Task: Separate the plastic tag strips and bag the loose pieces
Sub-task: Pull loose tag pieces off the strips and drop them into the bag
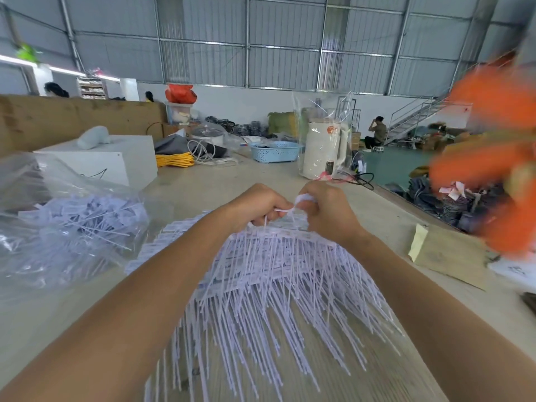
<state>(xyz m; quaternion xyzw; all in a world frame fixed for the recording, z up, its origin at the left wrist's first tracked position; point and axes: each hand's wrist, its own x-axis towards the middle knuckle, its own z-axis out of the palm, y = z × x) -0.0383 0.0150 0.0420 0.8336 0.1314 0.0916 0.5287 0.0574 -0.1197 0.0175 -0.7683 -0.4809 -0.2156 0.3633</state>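
A thick stack of white plastic tag strips (269,274) lies on the table in front of me, its long thin tails fanned toward me. At the stack's far edge, my left hand (258,206) and my right hand (324,211) both have curled fingers gripping the strips' joined heads. A few white tag ends stick up between the two fists. To the left lies a clear plastic bag (58,216) holding several loose white tags.
On the table stand a white box (110,158), a yellow cable coil (174,160), a blue basket (275,152) and a white kettle in plastic wrap (323,149). A brown envelope (446,253) lies at right. A blurred orange object (493,158) hangs at right.
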